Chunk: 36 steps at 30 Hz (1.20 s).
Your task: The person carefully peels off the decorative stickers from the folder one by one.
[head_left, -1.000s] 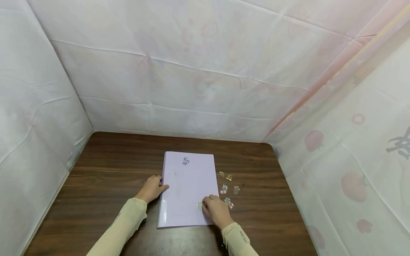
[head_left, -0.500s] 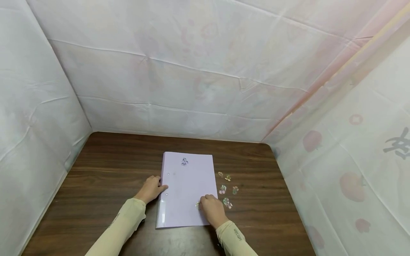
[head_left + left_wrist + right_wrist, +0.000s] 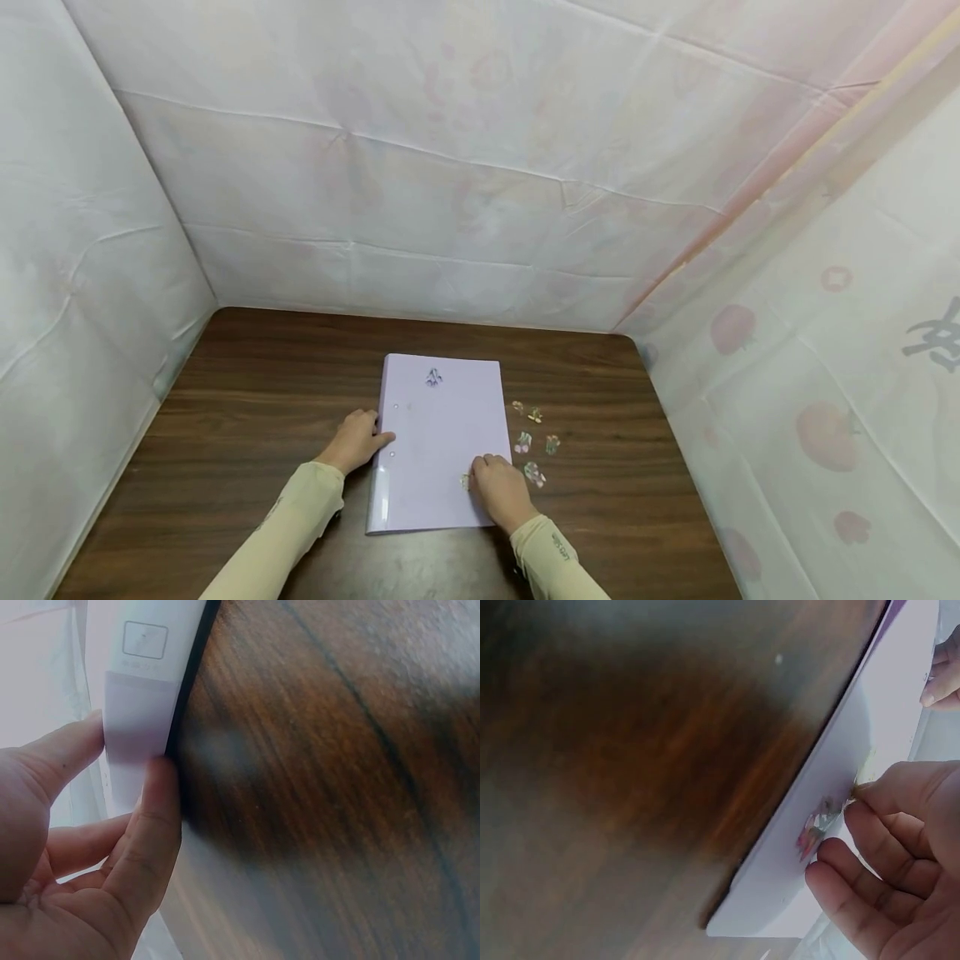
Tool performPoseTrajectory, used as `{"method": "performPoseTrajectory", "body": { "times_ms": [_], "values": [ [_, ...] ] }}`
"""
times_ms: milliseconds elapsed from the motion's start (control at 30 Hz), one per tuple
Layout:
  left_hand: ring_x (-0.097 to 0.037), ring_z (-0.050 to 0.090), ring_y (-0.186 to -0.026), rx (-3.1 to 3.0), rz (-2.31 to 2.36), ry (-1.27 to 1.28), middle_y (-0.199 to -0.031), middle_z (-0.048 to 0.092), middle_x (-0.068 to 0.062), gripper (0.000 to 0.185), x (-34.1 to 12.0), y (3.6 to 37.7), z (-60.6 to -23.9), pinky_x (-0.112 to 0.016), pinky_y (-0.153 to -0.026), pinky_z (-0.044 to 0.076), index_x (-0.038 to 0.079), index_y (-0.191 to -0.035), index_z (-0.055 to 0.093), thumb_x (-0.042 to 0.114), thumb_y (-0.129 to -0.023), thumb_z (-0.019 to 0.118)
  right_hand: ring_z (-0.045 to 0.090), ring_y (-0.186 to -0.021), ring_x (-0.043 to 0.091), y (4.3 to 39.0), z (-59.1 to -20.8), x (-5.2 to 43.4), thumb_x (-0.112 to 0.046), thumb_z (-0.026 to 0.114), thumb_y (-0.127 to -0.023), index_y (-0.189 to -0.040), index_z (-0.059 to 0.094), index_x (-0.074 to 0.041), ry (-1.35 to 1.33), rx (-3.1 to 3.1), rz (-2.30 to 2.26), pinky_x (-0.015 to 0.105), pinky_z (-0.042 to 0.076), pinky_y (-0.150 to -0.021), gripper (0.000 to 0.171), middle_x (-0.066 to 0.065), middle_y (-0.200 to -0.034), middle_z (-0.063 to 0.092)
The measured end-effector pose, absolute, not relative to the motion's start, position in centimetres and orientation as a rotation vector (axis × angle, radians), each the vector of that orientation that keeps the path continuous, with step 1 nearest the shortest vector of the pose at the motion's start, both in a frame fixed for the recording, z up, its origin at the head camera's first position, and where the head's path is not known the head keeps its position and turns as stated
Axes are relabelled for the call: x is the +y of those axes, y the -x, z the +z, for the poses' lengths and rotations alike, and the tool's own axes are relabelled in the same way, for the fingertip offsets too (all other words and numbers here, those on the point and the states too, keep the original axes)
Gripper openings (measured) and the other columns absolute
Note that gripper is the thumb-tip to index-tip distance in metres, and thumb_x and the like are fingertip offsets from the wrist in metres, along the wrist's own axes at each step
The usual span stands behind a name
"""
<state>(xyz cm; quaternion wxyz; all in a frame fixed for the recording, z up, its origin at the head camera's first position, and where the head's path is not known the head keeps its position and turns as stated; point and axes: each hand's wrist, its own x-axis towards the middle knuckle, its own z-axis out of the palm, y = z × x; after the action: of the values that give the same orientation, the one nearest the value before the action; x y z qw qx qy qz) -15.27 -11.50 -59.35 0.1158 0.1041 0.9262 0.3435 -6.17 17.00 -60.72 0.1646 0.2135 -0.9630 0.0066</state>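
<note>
A pale lilac ring binder (image 3: 442, 433) lies closed on the table. My left hand (image 3: 356, 442) grips its spine (image 3: 135, 742), with the thumb on the cover side and the fingers on the other. Over the lower right of the cover is my right hand (image 3: 498, 490), pinching a small yellowish clear sticker (image 3: 861, 784) between thumb and forefinger. The sticker's edge shows left of the fingers in the head view. Another clear piece with pink and green print (image 3: 814, 829) appears near the fingertips in the right wrist view. A blue-purple sticker (image 3: 434, 377) sits near the cover's top.
Several loose clear stickers, among them a pink-and-white one (image 3: 523, 442) and a yellow one (image 3: 535, 414), lie on the dark wooden table (image 3: 277, 375) right of the binder. Pale cloth walls (image 3: 442, 192) rise behind the table and at both sides.
My right hand has shifted slightly left over the cover, still pinching the sticker, and less of the sticker shows. The left hand keeps its hold on the spine.
</note>
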Motion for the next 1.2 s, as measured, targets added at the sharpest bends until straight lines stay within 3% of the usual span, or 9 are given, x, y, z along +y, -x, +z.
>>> {"method": "performPoseTrajectory", "body": {
  "times_ms": [267, 700, 933, 1200],
  "values": [
    [-0.025, 0.051, -0.08, 2.7, 1.003, -0.302, -0.085, 0.052, -0.01, 0.035, -11.5, 15.4, -59.3, -0.043, -0.072, 0.048, -0.01, -0.101, 0.061, 0.021, -0.092, 0.074, 0.06, -0.059, 0.02, 6.8, -59.6, 19.4, -0.01, 0.074, -0.083, -0.078, 0.062, -0.011, -0.411, -2.836, 0.252, 0.035, 0.049, -0.049, 0.013, 0.002, -0.073, 0.06],
    [-0.027, 0.052, -0.083, 2.696, 1.014, -0.29, -0.087, 0.053, -0.011, 0.038, -11.6, 15.0, -59.0, -0.045, -0.075, 0.048, -0.011, -0.105, 0.061, 0.022, -0.091, 0.075, 0.066, -0.069, 0.033, 5.6, -58.3, 30.2, -0.011, 0.072, -0.087, -0.084, 0.068, -0.009, 0.117, -2.996, 0.316, 0.05, 0.052, -0.055, 0.006, 0.006, -0.08, 0.067],
    [-0.027, 0.052, -0.083, 2.713, 1.008, -0.309, -0.087, 0.054, -0.012, 0.04, -12.0, 14.9, -58.9, -0.046, -0.076, 0.048, -0.014, -0.105, 0.061, 0.021, -0.091, 0.075, 0.066, -0.069, 0.033, 5.1, -58.2, 31.2, -0.012, 0.073, -0.089, -0.09, 0.07, -0.008, 0.15, -3.037, 0.342, 0.05, 0.052, -0.054, 0.005, 0.008, -0.083, 0.067],
    [-0.028, 0.053, -0.084, 2.717, 1.0, -0.29, -0.088, 0.054, -0.013, 0.039, -12.1, 14.9, -59.0, -0.047, -0.077, 0.048, -0.012, -0.104, 0.061, 0.021, -0.091, 0.075, 0.066, -0.07, 0.034, 5.5, -58.6, 30.7, -0.012, 0.073, -0.087, -0.086, 0.068, -0.01, 0.152, -3.008, 0.342, 0.051, 0.052, -0.054, 0.005, 0.006, -0.081, 0.066]
  ]
}}
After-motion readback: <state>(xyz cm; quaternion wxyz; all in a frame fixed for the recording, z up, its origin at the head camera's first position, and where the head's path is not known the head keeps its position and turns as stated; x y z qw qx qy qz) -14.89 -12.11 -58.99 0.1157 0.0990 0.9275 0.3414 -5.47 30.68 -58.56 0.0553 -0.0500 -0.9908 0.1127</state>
